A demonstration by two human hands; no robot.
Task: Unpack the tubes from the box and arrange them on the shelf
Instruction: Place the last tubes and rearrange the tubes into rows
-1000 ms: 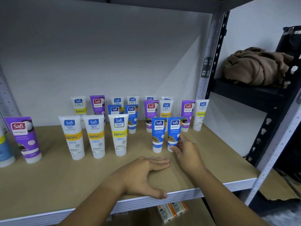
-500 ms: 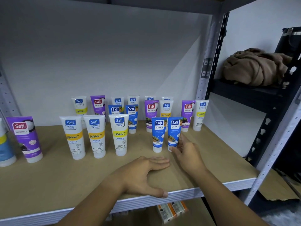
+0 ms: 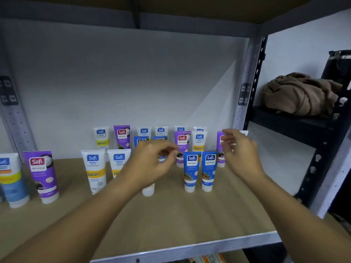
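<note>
A brown cloth [image 3: 298,94] is lying bunched on a black rack [image 3: 322,141] to the right, its dark ledge [image 3: 288,124] holding it up. A dark bag [image 3: 340,63] is showing at the far right edge, partly cut off. A white wall [image 3: 123,78] is standing behind. Orange packs [image 3: 207,259] are peeking out at the bottom edge, too blurred to read.

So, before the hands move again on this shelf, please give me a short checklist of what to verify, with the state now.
1. Left hand empty: cannot tell, blurred.
2. Right hand empty: ok, nothing visible in it.
3. Two blue tubes upright in front: ok.
4. White tube behind left hand upright: cannot tell, mostly hidden.
5. Free space on shelf front: ok.
</note>
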